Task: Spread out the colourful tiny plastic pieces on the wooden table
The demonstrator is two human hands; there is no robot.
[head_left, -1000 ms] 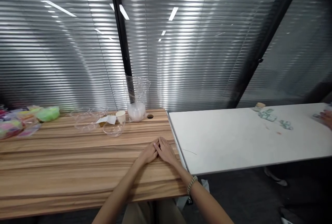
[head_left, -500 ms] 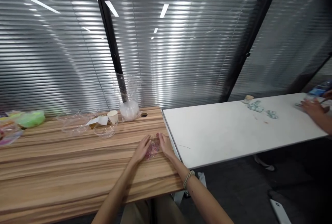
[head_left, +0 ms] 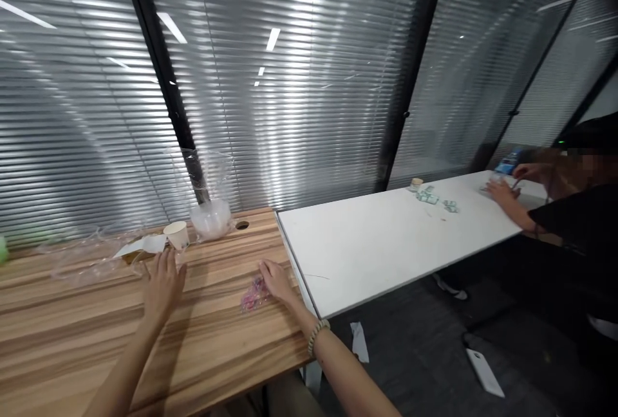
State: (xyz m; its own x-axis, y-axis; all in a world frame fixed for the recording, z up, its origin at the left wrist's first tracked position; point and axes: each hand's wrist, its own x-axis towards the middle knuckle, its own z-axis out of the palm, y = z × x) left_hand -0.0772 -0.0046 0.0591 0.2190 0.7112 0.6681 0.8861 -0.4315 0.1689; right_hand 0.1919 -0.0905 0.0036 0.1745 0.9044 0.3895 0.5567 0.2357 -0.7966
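Prob. office rm, slatted blinds (head_left: 309, 127), wood-grain desk (head_left: 217, 333) w/ cable hole (head_left: 242, 225)

The small crinkled bundle (head_left: 253, 295) is glinting pink and purple through its clear wrapping. The wooden worktop (head_left: 207, 340) is showing light tan, banded lengthwise with darker brown streaks, while the second worktop (head_left: 357, 243) is gleaming plain white. The bracelet (head_left: 314, 334) is alternating pale beige with thin darker lines. The cup (head_left: 176, 235) is looking creamy white, the paper sheet (head_left: 152, 243) is looking white, and the clear bag (head_left: 212, 219) is showing cloudy white at its base. The packets (head_left: 427, 196) are mixing pale green with white; the bottle (head_left: 508, 163) is showing blue. A co-worker's sleeve (head_left: 550, 217) is showing black. The blinds (head_left: 290, 121) are forming horizontal silver-grey stripes between black posts (head_left: 153, 50).
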